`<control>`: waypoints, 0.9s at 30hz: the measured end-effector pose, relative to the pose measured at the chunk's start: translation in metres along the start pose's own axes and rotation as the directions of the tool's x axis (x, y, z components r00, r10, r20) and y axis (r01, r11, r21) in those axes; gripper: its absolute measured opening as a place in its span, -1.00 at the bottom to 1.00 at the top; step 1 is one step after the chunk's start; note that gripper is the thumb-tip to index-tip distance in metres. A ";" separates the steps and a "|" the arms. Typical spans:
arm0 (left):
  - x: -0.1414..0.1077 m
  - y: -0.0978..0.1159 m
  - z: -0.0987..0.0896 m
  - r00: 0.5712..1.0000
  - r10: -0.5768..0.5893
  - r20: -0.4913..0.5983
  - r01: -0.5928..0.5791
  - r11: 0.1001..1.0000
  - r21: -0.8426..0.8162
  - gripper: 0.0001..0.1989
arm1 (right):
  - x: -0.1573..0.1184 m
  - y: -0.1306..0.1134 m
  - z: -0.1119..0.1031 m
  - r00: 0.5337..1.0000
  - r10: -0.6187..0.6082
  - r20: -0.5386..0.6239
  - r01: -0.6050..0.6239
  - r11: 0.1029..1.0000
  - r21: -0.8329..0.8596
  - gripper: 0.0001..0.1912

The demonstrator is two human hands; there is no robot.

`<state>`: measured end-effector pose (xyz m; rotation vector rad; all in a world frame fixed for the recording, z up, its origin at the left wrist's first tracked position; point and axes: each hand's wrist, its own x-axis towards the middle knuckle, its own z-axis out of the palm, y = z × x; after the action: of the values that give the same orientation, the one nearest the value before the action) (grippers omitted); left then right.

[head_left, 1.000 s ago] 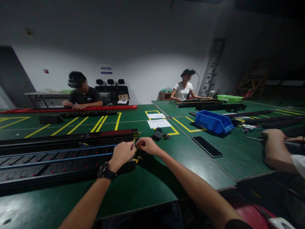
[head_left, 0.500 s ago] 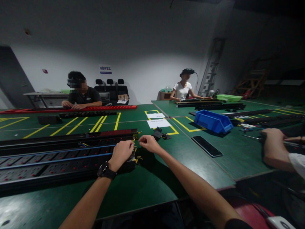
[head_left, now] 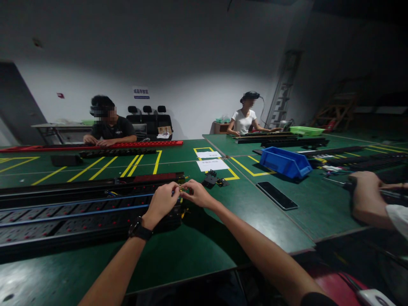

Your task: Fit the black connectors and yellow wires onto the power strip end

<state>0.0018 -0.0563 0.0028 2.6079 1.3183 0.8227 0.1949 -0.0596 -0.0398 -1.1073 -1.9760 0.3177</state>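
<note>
Several long black power strips [head_left: 79, 227] with red dots lie side by side at the left, their right ends near the middle of the table. Yellow wires [head_left: 185, 212] stick out of those ends. My left hand [head_left: 163, 200], with a watch on its wrist, is over the end of a strip, thumb and finger pinched on a thin yellow wire. My right hand [head_left: 198, 194] meets it from the right, its fingertips closed at the same wire. The fingers largely hide the held part. Small black parts with yellow wire [head_left: 212, 180] lie just beyond my right hand.
To the right are a phone [head_left: 277, 195] and a blue bin [head_left: 285, 162]. White paper sheets [head_left: 211, 165] lie on the green table [head_left: 236, 204]. A co-worker's hand [head_left: 366, 191] holds a tool at far right. Two people sit across the table, one at a red strip [head_left: 153, 143].
My right hand has moved a little left and its fingertips now meet those of my left hand. My left hand has risen slightly at the strip's end.
</note>
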 end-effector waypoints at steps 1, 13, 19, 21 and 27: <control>0.000 0.001 0.001 1.000 0.016 -0.012 -0.016 0.999 -0.031 -0.76 | 0.000 -0.001 0.000 1.000 -0.010 -0.005 0.011 1.000 0.004 -0.77; -0.009 0.009 0.001 0.995 0.075 0.070 -0.083 0.989 0.123 -0.74 | 0.001 -0.002 -0.011 0.998 -0.036 0.046 0.041 0.992 -0.122 -0.89; -0.009 0.009 0.001 0.999 -0.020 0.051 0.010 0.981 0.196 -0.67 | 0.002 0.003 -0.022 0.998 0.033 0.046 -0.016 0.942 -0.336 -0.85; -0.009 0.009 0.001 1.000 -0.007 0.028 0.001 0.979 0.202 -0.69 | 0.001 0.010 -0.032 0.991 0.137 0.008 -0.117 0.875 -0.470 -0.85; -0.011 0.011 0.000 0.999 0.015 0.044 -0.025 0.972 0.236 -0.72 | -0.007 0.036 -0.062 0.879 0.466 -0.096 -0.414 0.648 -0.640 -0.81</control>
<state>0.0041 -0.0714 0.0013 2.8036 1.4639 0.6453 0.2653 -0.0545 -0.0254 -2.0737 -1.8970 -0.1059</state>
